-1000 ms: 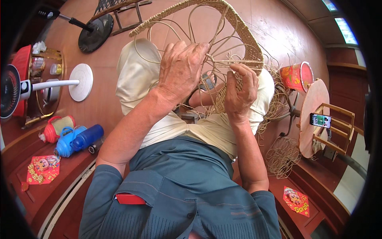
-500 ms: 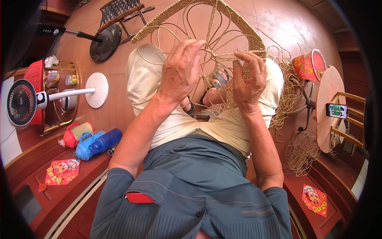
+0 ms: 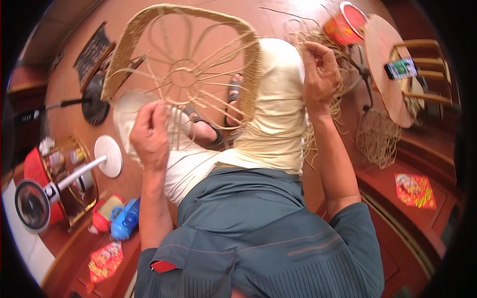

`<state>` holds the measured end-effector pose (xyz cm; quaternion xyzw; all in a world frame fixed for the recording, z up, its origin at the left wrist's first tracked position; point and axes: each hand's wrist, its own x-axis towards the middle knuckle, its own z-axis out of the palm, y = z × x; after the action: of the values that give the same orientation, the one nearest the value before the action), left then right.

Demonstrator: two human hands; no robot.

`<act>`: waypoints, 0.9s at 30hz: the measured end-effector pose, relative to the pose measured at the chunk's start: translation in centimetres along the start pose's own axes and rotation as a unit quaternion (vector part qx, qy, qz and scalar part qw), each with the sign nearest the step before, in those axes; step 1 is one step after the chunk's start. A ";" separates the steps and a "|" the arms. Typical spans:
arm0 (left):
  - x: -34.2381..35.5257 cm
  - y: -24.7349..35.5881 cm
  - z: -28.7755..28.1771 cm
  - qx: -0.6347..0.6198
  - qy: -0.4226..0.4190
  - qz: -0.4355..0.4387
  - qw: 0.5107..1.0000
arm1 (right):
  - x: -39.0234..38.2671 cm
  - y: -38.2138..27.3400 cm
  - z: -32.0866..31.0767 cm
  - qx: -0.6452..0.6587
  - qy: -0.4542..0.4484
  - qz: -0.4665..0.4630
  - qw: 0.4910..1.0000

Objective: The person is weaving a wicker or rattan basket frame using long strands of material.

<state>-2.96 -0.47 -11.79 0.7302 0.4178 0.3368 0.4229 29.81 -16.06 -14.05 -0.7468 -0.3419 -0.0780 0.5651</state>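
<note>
A woven frame (image 3: pixel 253 74) of tan cord, squarish with rounded corners, leans over my knees. Inside it, looped cords spread like petals from a small cord ring (image 3: pixel 183 78). At the frame's near left, my left hand (image 3: pixel 150 133) is closed with its fingertips pinched on a thin cord (image 3: pixel 160 89). My right hand (image 3: pixel 320 79) is raised beyond the right knee, away from the frame. Its fingers are curled toward the thumb; whatever they hold, if anything, is too fine to make out.
Loose tan cord (image 3: pixel 309 34) lies behind my right hand, with another tangle (image 3: pixel 380 139) nearer. A red bucket (image 3: pixel 343 25) and a round board (image 3: pixel 380 64) with a phone (image 3: pixel 401 68) stand right. A fan (image 3: pixel 33 205) and blue flask (image 3: pixel 121 223) are left.
My hands have moved apart from the ring, the left toward me and left, the right outward. The view has turned, and the woven frame now sits further left.
</note>
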 end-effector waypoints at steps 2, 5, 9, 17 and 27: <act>-0.1 -2.0 -0.8 0.047 0.014 -0.005 0.999 | -0.5 6.4 -1.8 0.153 0.050 0.163 0.973; -0.6 -3.2 -2.1 -0.047 0.000 -0.085 0.995 | -3.6 16.8 -5.9 0.227 0.066 0.433 0.870; -0.4 -4.4 -1.8 -0.083 0.000 -0.092 0.992 | -14.0 27.4 -8.3 0.063 0.026 0.502 0.862; 0.1 -4.2 -3.3 -0.060 -0.002 -0.083 0.995 | -23.7 26.1 -5.3 -0.047 -0.064 0.622 0.779; 0.7 -1.9 -2.1 -0.054 -0.003 -0.049 0.997 | -22.2 24.6 -4.1 0.113 -0.049 0.678 0.724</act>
<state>-5.10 1.40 -12.54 0.6861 0.4330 0.3355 0.4788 28.95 -32.26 -43.21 -0.7128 0.2223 0.4020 0.5301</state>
